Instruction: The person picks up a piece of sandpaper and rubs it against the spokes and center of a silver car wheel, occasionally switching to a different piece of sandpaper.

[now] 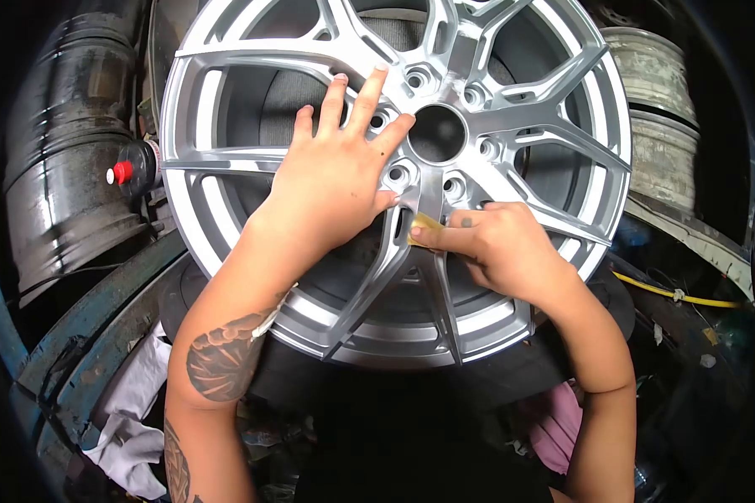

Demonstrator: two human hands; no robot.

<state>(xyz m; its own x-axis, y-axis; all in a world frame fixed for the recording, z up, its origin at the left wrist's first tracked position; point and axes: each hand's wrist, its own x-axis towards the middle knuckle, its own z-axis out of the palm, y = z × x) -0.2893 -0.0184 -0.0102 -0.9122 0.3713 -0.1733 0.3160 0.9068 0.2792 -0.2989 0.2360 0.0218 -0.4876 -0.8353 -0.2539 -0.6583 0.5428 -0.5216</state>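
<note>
A large silver alloy wheel [432, 260] with split spokes lies face up in front of me. My left hand [335, 168] rests spread on its face, left of the round centre hole, with fingertips near the bolt holes. In my right hand [503, 251], a small yellowish pad [424, 228] is pinched between thumb and fingers and pressed against a lower spoke just below the hub. Part of the pad is hidden by the fingers.
Dark metal drums [67, 151] stand at the left, beside a black bottle with a red cap [122, 173]. Stacked worn rims [658, 126] are at the right, above a yellow cable [646, 282]. White cloth [130, 444] and pink cloth [555, 427] hang low.
</note>
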